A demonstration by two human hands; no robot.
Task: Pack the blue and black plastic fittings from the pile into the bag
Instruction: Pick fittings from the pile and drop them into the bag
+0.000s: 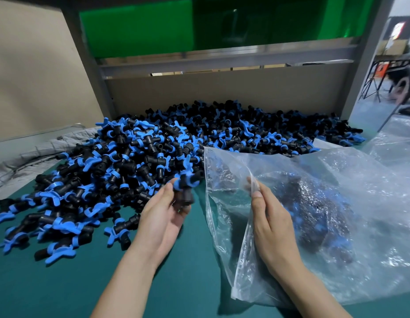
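head view, angled down over the green tabletop (62, 283).

hands: left hand (164, 216) palm up, fingers curled round one or two blue and black fittings (184, 187); count unclear through blur. right hand (270, 223) pinching the near lip of the clear bag (227, 203) between thumb and fingers, lifting it to hold the mouth open.

governing relation: gripped fittings just left of the bag mouth, apart from the film, raised off the tabletop. mouth facing left, toward the left hand. black body of the gripped piece roughly upright, blue collar at the top. left hand nearer the pile (142, 157); right hand occupied at the bag. judged next move: short carry to the right, through the mouth, then release; no regrip of the bag needed.

supply: pile spread across the left and rear of the tabletop, reaching the bag's far edge, long axes in every direction.

containers: bag lying on the tabletop, body running right and away from the mouth. inside, a dark heap of packed fittings (314, 203), seen dimly through the film, in the middle and right part; bare film near the mouth. judged partly filled. more clear plastic film (394, 161) at the far right; contents not discernible.

caution: limp lip; risk of sagging shut on any slackening of the pinch.
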